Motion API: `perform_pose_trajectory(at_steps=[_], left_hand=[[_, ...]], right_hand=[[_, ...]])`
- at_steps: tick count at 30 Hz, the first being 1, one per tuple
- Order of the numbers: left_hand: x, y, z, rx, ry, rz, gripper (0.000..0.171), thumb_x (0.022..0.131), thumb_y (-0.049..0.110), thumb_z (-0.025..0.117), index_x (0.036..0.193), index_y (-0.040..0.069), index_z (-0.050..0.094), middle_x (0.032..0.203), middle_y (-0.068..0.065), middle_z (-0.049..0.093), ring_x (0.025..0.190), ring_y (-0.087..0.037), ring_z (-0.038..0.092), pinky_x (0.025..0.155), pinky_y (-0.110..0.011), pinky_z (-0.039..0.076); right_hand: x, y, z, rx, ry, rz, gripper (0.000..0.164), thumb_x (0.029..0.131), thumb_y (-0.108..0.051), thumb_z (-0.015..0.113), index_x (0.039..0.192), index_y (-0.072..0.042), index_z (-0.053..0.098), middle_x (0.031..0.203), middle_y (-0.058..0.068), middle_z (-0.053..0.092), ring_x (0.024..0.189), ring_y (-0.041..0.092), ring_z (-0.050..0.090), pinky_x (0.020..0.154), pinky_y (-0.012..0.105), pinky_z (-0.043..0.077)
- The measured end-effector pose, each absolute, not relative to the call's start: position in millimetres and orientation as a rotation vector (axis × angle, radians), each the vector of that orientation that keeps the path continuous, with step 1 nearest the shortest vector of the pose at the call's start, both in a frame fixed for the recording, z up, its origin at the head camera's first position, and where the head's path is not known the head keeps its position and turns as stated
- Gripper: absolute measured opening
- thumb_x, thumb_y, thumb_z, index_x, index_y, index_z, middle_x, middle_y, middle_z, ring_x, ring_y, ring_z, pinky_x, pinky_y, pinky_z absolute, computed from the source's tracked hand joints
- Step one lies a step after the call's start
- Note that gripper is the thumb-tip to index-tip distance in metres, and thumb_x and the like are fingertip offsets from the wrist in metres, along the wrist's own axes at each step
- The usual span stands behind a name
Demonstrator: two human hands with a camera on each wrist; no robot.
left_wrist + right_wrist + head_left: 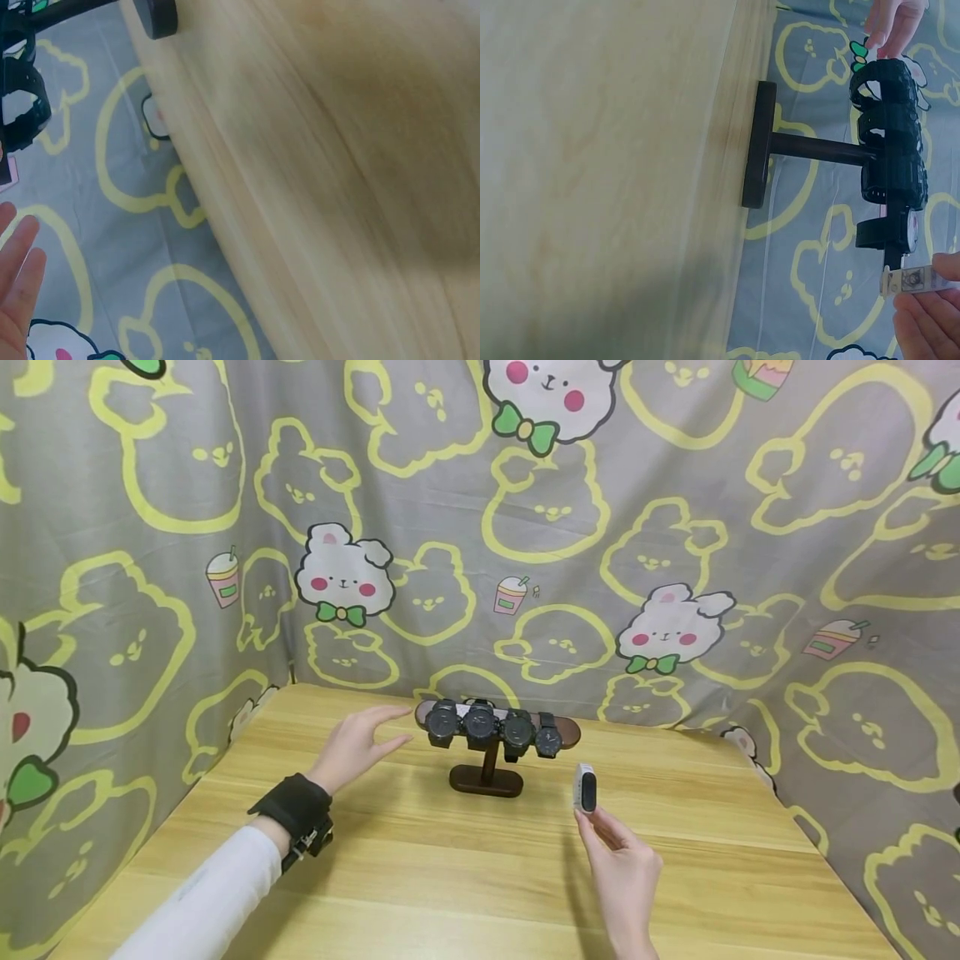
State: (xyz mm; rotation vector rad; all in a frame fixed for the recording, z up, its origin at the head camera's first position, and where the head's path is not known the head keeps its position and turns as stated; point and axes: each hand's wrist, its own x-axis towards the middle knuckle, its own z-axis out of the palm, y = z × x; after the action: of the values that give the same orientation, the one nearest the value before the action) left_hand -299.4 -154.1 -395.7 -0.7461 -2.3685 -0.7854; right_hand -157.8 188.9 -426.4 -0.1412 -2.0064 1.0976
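A dark wooden T-shaped watch stand stands on the table. Several black watches hang along its padded bar. My left hand is beside the bar's left end, thumb and fingers apart and holding nothing; whether a fingertip touches the bar I cannot tell. In the left wrist view, only some fingers of my left hand show. To the right of the stand, my right hand pinches a fitness band with a pale strap and dark face, held upright. That pale strap shows near the bar's end in the right wrist view.
The wood-grain table extends under both hands. A grey curtain with yellow outlines and cartoon bears hangs behind and on both sides. A black strap with a device is round my left wrist.
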Motion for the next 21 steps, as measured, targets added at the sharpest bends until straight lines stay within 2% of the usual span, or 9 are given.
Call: perform_pose_trajectory(at_steps=[9, 15, 21], left_hand=[[-308, -147, -386, -0.751, -2.543, -0.786, 0.06, 0.091, 0.029, 0.078, 0.144, 0.007, 0.059, 0.14, -0.015, 0.067, 0.122, -0.036, 0.068, 0.103, -0.052, 0.056], [-314, -143, -382, -0.793, -2.571, -0.764, 0.065, 0.09, 0.025, 0.08, 0.147, 0.006, 0.055, 0.141, -0.017, 0.065, 0.127, -0.036, 0.065, 0.108, -0.051, 0.054], [-319, -140, -380, -0.804, -2.572, -0.799, 0.062, 0.09, 0.024, 0.08, 0.145, 0.005, 0.057, 0.14, -0.017, 0.066, 0.127, -0.036, 0.065, 0.108, -0.051, 0.054]], right_hand=[[-158, 191, -426, -0.143, -2.008, 1.09, 0.014, 0.081, -0.002, 0.085, 0.094, 0.001, 0.08, 0.089, 0.02, 0.079, 0.076, -0.029, 0.056, 0.069, -0.001, 0.05], [-160, 193, -425, -0.135, -1.998, 1.068, 0.014, 0.081, -0.003, 0.085, 0.094, 0.002, 0.08, 0.087, 0.02, 0.079, 0.075, -0.029, 0.056, 0.067, -0.001, 0.05], [-162, 196, -423, -0.133, -2.0, 1.053, 0.015, 0.081, -0.004, 0.085, 0.094, 0.002, 0.08, 0.087, 0.02, 0.079, 0.075, -0.029, 0.055, 0.067, -0.002, 0.049]])
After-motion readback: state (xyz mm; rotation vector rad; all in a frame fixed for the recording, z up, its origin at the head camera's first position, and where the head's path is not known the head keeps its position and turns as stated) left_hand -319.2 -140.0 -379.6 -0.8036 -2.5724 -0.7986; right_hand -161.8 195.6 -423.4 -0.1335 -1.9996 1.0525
